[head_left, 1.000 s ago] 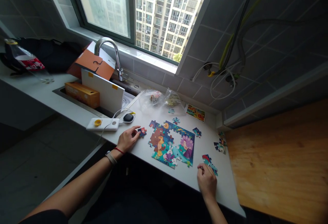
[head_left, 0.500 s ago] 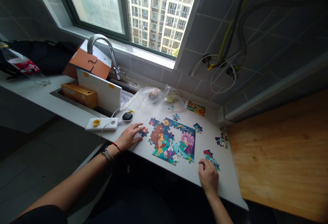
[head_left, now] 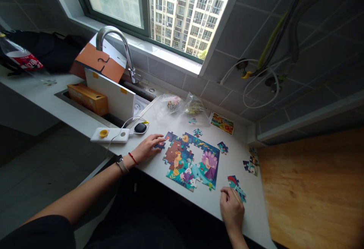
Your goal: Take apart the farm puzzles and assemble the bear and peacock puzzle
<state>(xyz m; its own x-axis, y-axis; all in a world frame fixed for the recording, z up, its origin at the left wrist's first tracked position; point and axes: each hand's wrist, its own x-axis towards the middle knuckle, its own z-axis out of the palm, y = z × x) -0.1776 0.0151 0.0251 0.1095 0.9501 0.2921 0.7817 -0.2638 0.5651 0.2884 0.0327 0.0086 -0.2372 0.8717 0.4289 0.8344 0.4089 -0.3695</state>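
Observation:
My left hand (head_left: pixel 147 149) lies palm down on the counter with its fingers stretched out. Its fingertips touch a dark blue jigsaw piece (head_left: pixel 160 145) at the left edge of the partly assembled jigsaw puzzle (head_left: pixel 178 159). Whether that piece is locked in, I cannot tell. The puzzle has animal pictures and a gap in its upper middle. My right hand (head_left: pixel 232 208) rests curled in a fist by the counter's front edge, just below a small joined group of pieces (head_left: pixel 236 188) with red and teal on it. Nothing shows in its fingers.
Loose jigsaw pieces (head_left: pixel 223 147) lie around the puzzle, others (head_left: pixel 252 165) at the right edge. Behind are clear plastic bags (head_left: pixel 194 106) and a picture card (head_left: pixel 222 123). A white power strip (head_left: pixel 110 135), a sink with boxes (head_left: pixel 88 99) and a faucet (head_left: pixel 129 57) are left.
My left hand has pushed the dark blue piece slightly right and away from me, up against the puzzle's left edge. My right hand keeps its curled pose. The view has shifted a little.

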